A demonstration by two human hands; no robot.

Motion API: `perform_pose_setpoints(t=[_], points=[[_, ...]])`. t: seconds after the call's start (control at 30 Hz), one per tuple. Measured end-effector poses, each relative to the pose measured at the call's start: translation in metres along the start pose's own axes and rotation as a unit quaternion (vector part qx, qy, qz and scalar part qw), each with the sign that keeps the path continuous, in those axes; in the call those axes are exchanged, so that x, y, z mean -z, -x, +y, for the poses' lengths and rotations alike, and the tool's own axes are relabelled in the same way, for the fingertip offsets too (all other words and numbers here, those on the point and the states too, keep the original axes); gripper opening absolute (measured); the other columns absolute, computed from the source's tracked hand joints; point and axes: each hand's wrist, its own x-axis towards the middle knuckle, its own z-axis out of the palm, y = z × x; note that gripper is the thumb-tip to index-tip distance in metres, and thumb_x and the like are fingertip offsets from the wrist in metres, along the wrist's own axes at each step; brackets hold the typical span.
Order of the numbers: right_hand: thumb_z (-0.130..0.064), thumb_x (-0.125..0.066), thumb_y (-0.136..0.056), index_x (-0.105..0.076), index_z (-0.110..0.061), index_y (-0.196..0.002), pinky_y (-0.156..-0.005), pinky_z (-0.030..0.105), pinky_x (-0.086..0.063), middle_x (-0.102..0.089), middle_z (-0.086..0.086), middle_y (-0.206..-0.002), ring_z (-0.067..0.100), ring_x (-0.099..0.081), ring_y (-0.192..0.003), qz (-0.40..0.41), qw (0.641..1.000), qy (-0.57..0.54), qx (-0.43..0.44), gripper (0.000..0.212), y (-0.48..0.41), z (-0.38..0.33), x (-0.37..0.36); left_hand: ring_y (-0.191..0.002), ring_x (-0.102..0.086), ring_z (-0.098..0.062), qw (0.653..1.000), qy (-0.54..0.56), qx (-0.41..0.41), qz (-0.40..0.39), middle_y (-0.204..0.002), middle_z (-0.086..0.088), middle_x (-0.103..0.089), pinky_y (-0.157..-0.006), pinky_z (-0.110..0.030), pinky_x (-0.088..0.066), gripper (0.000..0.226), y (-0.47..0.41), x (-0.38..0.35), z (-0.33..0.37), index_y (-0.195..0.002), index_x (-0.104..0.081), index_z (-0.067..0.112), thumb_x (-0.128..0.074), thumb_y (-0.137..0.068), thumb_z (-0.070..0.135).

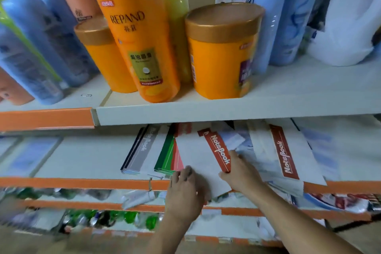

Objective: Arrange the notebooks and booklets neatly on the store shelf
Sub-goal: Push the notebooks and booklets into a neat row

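A white notebook with a red "NoteBook" band (198,156) lies tilted on the middle shelf (82,182), its near corner hanging over the orange edge. My left hand (185,189) grips its near left edge. My right hand (239,171) holds its right edge by the red band. To the left lie a green and red booklet pile (167,154) and a grey-banded notebook (142,148). Another red-banded white notebook (286,154) lies askew to the right over several loose booklets.
The upper shelf (226,109) overhangs the notebooks and carries an orange bottle (136,33), two orange tubs, blue bottles and a white bag. Flat blue booklets lie at the far left of the middle shelf. Lower shelves hold green and mixed packets.
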Motion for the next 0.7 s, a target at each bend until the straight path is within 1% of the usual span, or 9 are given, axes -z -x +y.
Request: perform_pose_setpoints(t=[0.13, 0.2, 0.3, 0.37, 0.4, 0.47, 0.5, 0.57, 0.7], points=[[-0.058, -0.066, -0.085, -0.034, -0.022, -0.137, -0.093, 0.039, -0.054, -0.048, 0.003, -0.138, 0.025, -0.055, -0.122, 0.014, 0.997, 0.072, 0.014, 0.071, 0.004, -0.001, -0.011, -0.127, -0.046, -0.027, 0.994, 0.076, 0.079, 0.008, -0.135, 0.001, -0.047, -0.104, -0.036, -0.036, 0.040, 0.015, -0.005, 0.004, -0.130, -0.057, 0.021, -0.049, -0.091, 0.024], [-0.066, -0.061, -0.084, -0.031, -0.020, -0.141, -0.096, 0.040, -0.050, -0.044, 0.004, -0.143, 0.026, -0.050, -0.127, 0.015, 0.995, 0.096, 0.015, 0.079, 0.006, -0.005, -0.013, -0.116, -0.051, -0.028, 0.975, 0.164, 0.145, 0.028, -0.126, -0.001, -0.046, -0.099, -0.037, -0.046, 0.038, 0.020, -0.006, 0.004, -0.130, -0.053, 0.025, -0.057, -0.092, 0.026], [-0.072, -0.058, -0.082, -0.032, -0.019, -0.143, -0.096, 0.040, -0.049, -0.043, 0.005, -0.146, 0.027, -0.049, -0.130, 0.002, 0.995, 0.097, 0.019, 0.085, 0.007, -0.011, -0.016, -0.108, -0.056, -0.022, 0.948, 0.250, 0.193, 0.046, -0.119, 0.002, -0.051, -0.091, -0.040, -0.053, 0.038, 0.022, -0.009, 0.001, -0.124, -0.049, 0.029, -0.066, -0.090, 0.026], [-0.070, -0.057, -0.084, -0.038, -0.020, -0.140, -0.096, 0.039, -0.049, -0.047, 0.005, -0.143, 0.026, -0.049, -0.129, -0.006, 0.996, 0.088, 0.027, 0.077, 0.009, -0.013, -0.017, -0.107, -0.060, -0.019, 0.923, 0.317, 0.211, 0.057, -0.119, 0.004, -0.054, -0.085, -0.035, -0.058, 0.039, 0.021, -0.005, 0.003, -0.119, -0.045, 0.034, -0.067, -0.090, 0.020], [-0.068, -0.058, -0.085, -0.040, -0.022, -0.137, -0.096, 0.040, -0.049, -0.049, 0.004, -0.141, 0.026, -0.050, -0.129, -0.007, 0.996, 0.081, 0.032, 0.072, 0.010, -0.014, -0.017, -0.107, -0.060, -0.018, 0.911, 0.343, 0.219, 0.063, -0.121, 0.004, -0.053, -0.080, -0.026, -0.058, 0.040, 0.021, -0.003, 0.003, -0.119, -0.043, 0.033, -0.066, -0.092, 0.016], [-0.067, -0.059, -0.085, -0.043, -0.024, -0.131, -0.093, 0.040, -0.052, -0.054, 0.002, -0.135, 0.025, -0.053, -0.125, -0.005, 0.997, 0.068, 0.035, 0.065, 0.012, -0.016, -0.017, -0.106, -0.055, -0.016, 0.895, 0.370, 0.239, 0.065, -0.123, 0.002, -0.050, -0.069, -0.010, -0.051, 0.041, 0.023, 0.001, 0.006, -0.123, -0.040, 0.029, -0.062, -0.095, 0.008], [-0.065, -0.060, -0.085, -0.044, -0.025, -0.128, -0.091, 0.039, -0.053, -0.057, 0.000, -0.130, 0.024, -0.057, -0.121, -0.007, 0.998, 0.059, 0.034, 0.060, 0.013, -0.016, -0.016, -0.108, -0.054, -0.017, 0.888, 0.381, 0.247, 0.066, -0.124, 0.001, -0.050, -0.072, -0.010, -0.051, 0.043, 0.025, 0.002, 0.007, -0.128, -0.041, 0.026, -0.062, -0.096, 0.007], [-0.060, -0.061, -0.087, -0.047, -0.028, -0.117, -0.088, 0.039, -0.054, -0.065, -0.004, -0.118, 0.021, -0.064, -0.109, -0.016, 0.999, 0.034, 0.027, 0.047, 0.014, -0.015, -0.018, -0.113, -0.057, -0.021, 0.873, 0.397, 0.274, 0.071, -0.126, -0.002, -0.056, -0.080, -0.022, -0.052, 0.045, 0.027, 0.002, 0.004, -0.136, -0.043, 0.021, -0.062, -0.095, 0.013], [-0.056, -0.063, -0.084, -0.054, -0.031, -0.101, -0.075, 0.035, -0.058, -0.070, -0.014, -0.093, 0.008, -0.069, -0.080, -0.042, 0.995, -0.093, 0.019, 0.032, 0.015, -0.014, -0.023, -0.089, -0.066, -0.013, 0.856, 0.426, 0.281, 0.083, -0.101, 0.000, -0.070, -0.064, -0.021, -0.050, 0.015, 0.037, 0.004, -0.005, -0.110, -0.058, 0.018, -0.061, -0.095, 0.020]])
